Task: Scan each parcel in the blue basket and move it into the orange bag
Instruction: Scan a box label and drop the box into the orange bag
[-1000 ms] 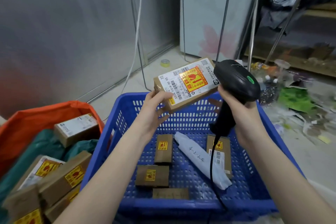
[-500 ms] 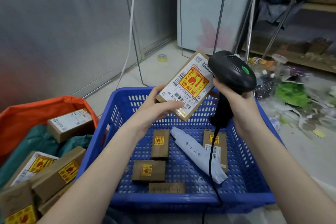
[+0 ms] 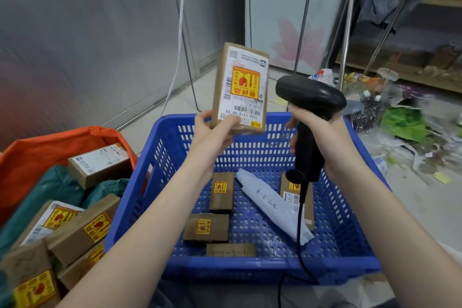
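A person's left hand (image 3: 212,132) grips a labelled cardboard parcel (image 3: 241,87) upright above the blue basket (image 3: 250,270), fingers curled round its lower end, while the right hand (image 3: 322,137) grips a black scanner (image 3: 310,97) just beside it. Inside the basket lie four small boxes and a white wrapped packet (image 3: 272,207) — the orange bag (image 3: 37,155) at left holds more boxes.

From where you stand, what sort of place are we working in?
Probably a small parcel sorting or pickup room. A blue basket holds labelled cardboard parcels, an orange bag holds more, the right hand grips a barcode scanner, and metal shelving stands behind.
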Demonstrator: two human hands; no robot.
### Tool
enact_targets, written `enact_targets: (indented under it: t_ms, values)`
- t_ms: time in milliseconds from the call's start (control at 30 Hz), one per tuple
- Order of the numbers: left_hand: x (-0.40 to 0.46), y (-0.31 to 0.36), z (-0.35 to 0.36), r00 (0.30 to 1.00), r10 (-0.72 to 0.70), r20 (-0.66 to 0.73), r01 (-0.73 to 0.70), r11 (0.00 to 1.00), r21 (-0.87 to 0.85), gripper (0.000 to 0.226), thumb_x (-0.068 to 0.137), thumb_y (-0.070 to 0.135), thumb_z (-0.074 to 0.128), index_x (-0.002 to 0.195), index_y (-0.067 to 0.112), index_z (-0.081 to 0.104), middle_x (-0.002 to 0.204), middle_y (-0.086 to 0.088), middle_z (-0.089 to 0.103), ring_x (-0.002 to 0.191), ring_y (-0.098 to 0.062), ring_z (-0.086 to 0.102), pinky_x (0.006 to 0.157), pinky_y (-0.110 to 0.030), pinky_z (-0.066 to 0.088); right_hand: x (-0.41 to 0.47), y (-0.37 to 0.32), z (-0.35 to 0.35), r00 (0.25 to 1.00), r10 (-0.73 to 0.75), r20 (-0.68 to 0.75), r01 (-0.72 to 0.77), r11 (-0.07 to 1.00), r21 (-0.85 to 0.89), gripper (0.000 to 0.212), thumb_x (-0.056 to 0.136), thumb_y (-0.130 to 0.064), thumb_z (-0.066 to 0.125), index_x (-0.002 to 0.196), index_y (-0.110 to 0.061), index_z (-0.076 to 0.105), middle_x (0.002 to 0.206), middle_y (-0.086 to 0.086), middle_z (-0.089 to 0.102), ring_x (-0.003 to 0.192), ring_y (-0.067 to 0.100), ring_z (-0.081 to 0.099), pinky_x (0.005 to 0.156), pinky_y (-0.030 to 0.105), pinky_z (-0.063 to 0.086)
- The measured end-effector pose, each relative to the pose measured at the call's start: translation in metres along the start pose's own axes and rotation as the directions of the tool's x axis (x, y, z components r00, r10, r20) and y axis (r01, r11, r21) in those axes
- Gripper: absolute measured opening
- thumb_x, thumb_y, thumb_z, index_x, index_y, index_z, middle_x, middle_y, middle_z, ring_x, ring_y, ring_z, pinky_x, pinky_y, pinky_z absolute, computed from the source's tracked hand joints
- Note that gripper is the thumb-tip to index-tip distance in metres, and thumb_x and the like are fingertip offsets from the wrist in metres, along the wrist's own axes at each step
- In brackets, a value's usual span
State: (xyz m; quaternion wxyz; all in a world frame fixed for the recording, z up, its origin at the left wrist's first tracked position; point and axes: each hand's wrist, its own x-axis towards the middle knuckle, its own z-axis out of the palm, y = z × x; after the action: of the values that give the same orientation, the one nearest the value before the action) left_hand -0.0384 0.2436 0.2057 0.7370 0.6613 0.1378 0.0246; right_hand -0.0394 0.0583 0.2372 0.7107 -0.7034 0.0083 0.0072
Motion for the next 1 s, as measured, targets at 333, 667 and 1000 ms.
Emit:
enact_targets:
  t_ms: [333, 667, 1000]
  values:
    - [-0.001, 0.002, 0.006, 0.982, 0.075, -0.175, -0.084, 0.996, -0.042, 0.055, 0.083, 0.025, 0.072, 0.12, 0.027, 0.032, 0.113, 0.002, 0.059, 0.091, -0.016, 0.069, 0.067, -0.024, 0.057, -0.011, -0.004, 0.005, 0.975, 0.154, 0.162, -0.142, 0.986, -0.088, 0.028, 0.086, -0.024, 0.065, 0.069, -0.003, 0.06, 0.055, 0.004, 0.058, 0.043, 0.015, 0.053, 0.043, 0.023, 0.046]
    - [-0.005, 0.003, 0.009, 0.966, 0.192, -0.174, -0.184, 0.981, 0.059, 0.054, 0.083, 0.023, 0.072, 0.116, 0.03, 0.029, 0.123, -0.001, 0.053, 0.101, -0.021, 0.065, 0.063, -0.019, 0.055, -0.012, -0.006, 0.003, 0.97, 0.178, 0.164, -0.165, 0.982, -0.09, 0.018, 0.085, -0.021, 0.065, 0.074, -0.007, 0.061, 0.068, 0.01, 0.062, 0.046, 0.016, 0.053, 0.043, 0.025, 0.047]
    - [0.001, 0.003, 0.001, 0.953, 0.217, -0.21, -0.205, 0.976, 0.079, 0.052, 0.086, 0.024, 0.07, 0.117, 0.028, 0.028, 0.116, 0.006, 0.05, 0.089, -0.011, 0.063, 0.05, -0.005, 0.045, -0.012, -0.007, 0.002, 0.972, 0.181, 0.153, -0.167, 0.981, -0.096, 0.019, 0.084, -0.021, 0.065, 0.071, -0.008, 0.061, 0.065, 0.008, 0.061, 0.046, 0.016, 0.053, 0.043, 0.025, 0.046]
